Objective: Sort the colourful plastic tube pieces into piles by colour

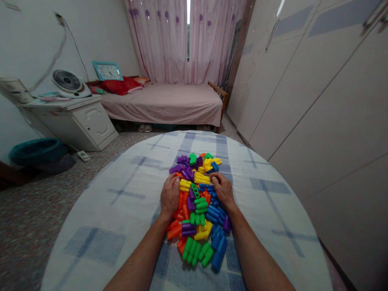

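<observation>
A long pile of bullet-shaped plastic toy blocks, joined in short rows, lies on the cloth. My left hand (170,195) is at the pile's left side, fingers curled, with a yellow block (185,185) at its thumb. On the right, my right hand (223,189) has bent fingers at the end of another yellow block (202,178). The fingertips of both hands are partly hidden. Between the hands are green blocks (201,205) and a purple block (190,203). Orange blocks (185,211) lie by my left wrist, blue blocks (216,214) by my right.
The round table (121,226) has a blue-and-white checked cloth. Beyond it stands a bed (169,101). A white cabinet with a fan (68,81) and a bin (36,151) are at the left; a wardrobe (318,101) runs along the right.
</observation>
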Action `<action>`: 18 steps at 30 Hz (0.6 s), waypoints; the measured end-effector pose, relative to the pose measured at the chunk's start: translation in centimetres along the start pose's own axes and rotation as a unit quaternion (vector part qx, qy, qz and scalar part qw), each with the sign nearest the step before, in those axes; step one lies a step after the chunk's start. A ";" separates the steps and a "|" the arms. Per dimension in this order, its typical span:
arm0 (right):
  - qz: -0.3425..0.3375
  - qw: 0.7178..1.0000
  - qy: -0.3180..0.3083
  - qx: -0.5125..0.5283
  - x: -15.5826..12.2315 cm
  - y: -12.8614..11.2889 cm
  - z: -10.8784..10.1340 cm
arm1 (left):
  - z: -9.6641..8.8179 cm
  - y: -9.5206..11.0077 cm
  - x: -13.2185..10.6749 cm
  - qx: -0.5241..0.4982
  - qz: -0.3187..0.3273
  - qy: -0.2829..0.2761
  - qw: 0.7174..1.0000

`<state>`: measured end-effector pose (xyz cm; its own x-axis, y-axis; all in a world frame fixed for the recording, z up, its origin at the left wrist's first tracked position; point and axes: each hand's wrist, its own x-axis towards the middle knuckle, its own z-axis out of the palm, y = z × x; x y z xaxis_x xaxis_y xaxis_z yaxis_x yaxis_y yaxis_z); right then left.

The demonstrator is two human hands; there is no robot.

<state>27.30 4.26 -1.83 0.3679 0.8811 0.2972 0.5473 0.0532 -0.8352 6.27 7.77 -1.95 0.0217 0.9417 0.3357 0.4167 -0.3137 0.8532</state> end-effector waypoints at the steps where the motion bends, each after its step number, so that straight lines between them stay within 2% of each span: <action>1: 0.000 1.000 0.001 -0.001 0.0 0.0 0.0 | 0.0 0.0 0.0 0.000 0.000 0.000 1.000; 18: 0.000 1.000 0.003 -0.012 0.0 -0.1 0.0 | 0.0 0.2 0.0 0.003 0.007 0.003 1.000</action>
<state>27.28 4.23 -1.74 0.3722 0.8787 0.2988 0.5648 0.0411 -0.8242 6.32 7.74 -1.80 0.0215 0.9365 0.3499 0.4225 -0.3257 0.8458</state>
